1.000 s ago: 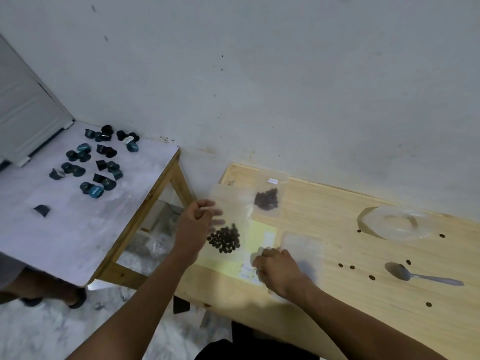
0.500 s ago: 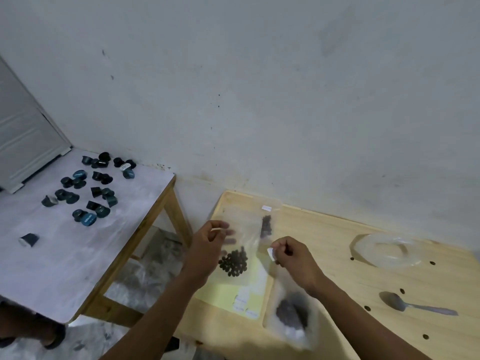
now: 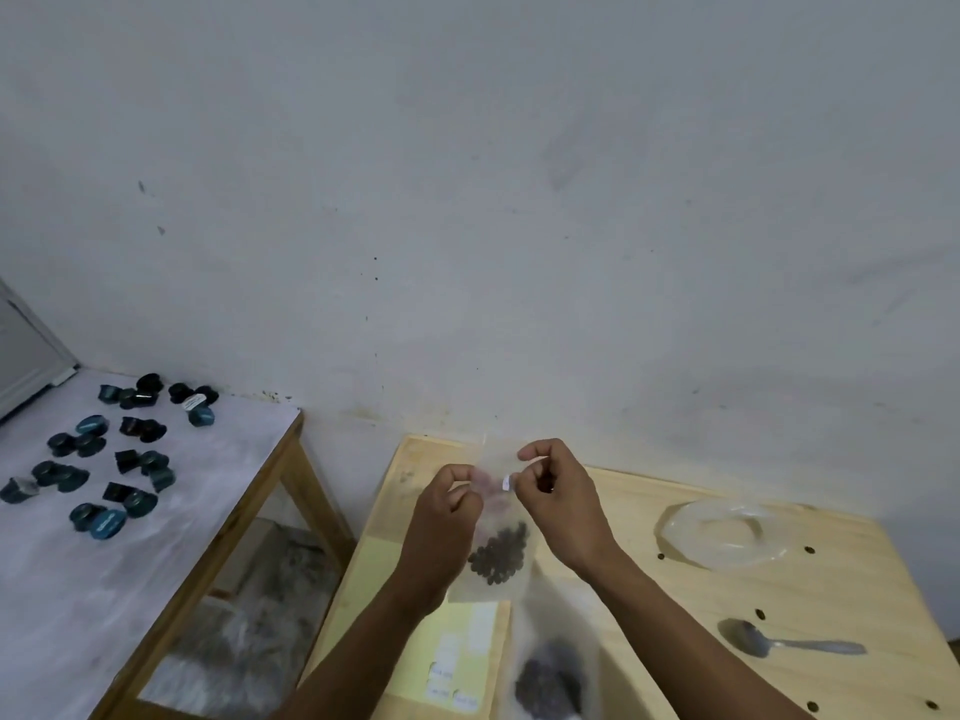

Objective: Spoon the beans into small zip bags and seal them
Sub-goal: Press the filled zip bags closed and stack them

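**Both hands pinch a zip bag by its top**

The left hand (image 3: 448,504) and right hand (image 3: 558,493) hold a small clear bag (image 3: 493,574) up above the table (image 3: 675,605), each with curled fingers pinching the bag's top edge. Beans (image 3: 497,556) sit low in the hanging bag. Another bag with beans (image 3: 550,680) lies on the table near the front edge. A spoon (image 3: 779,641) lies to the right, near a clear dish (image 3: 722,532).

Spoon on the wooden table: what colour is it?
The spoon is plain grey metal, lying at the right in the head view.
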